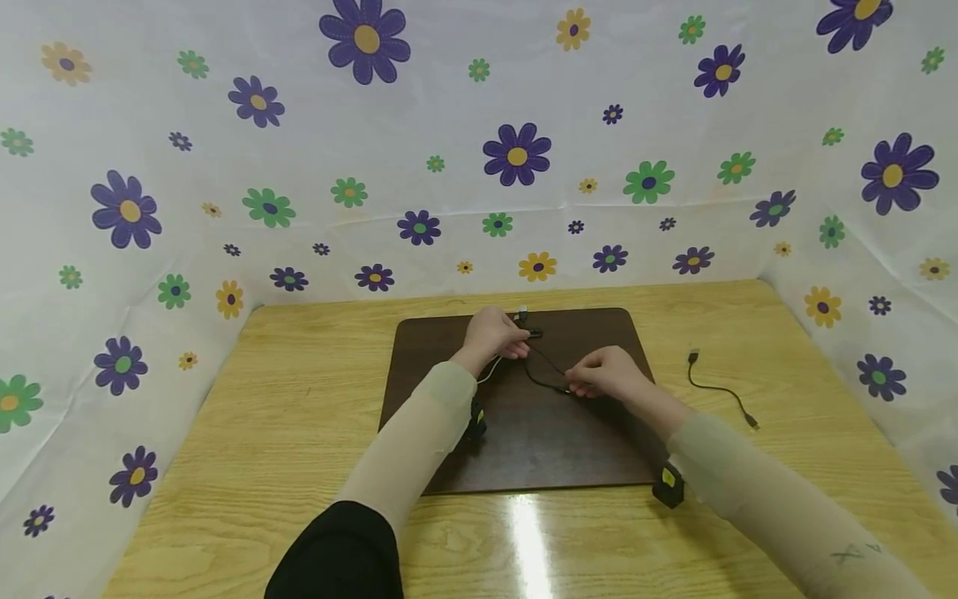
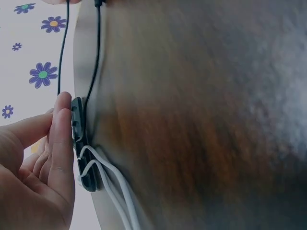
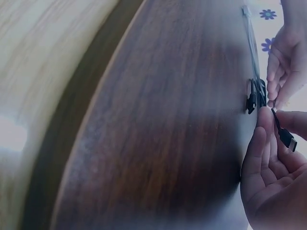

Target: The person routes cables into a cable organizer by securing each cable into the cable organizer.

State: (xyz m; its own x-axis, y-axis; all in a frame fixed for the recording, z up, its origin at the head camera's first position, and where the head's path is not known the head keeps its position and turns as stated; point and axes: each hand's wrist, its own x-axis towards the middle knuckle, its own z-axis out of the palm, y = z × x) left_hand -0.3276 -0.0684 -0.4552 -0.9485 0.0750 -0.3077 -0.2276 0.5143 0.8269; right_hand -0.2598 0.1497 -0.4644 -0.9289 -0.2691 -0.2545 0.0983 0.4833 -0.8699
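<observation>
My left hand (image 1: 494, 333) (image 2: 43, 167) pinches a thin black cable (image 2: 63, 52) beside a black slotted cable holder (image 1: 535, 333) (image 2: 76, 117) near the back edge of a dark brown board (image 1: 524, 449). Farther right, over the board, my right hand (image 1: 608, 373) (image 3: 273, 182) pinches the same thin cable near one end; its black plug (image 3: 288, 139) hangs over the fingers in the right wrist view. A second black cable (image 2: 97, 45) runs from the holder, and two white cables (image 2: 115, 175) also pass through it. Where exactly the pinched cable meets the holder is hidden.
A short black cable (image 1: 717, 388) with plugs at both ends lies on the wooden table (image 1: 299, 399), right of the board. Black boxes with yellow labels sit by the left forearm (image 1: 422, 416) and right forearm (image 1: 718, 474). Flower-patterned cloth (image 1: 449, 100) surrounds the table's back and sides.
</observation>
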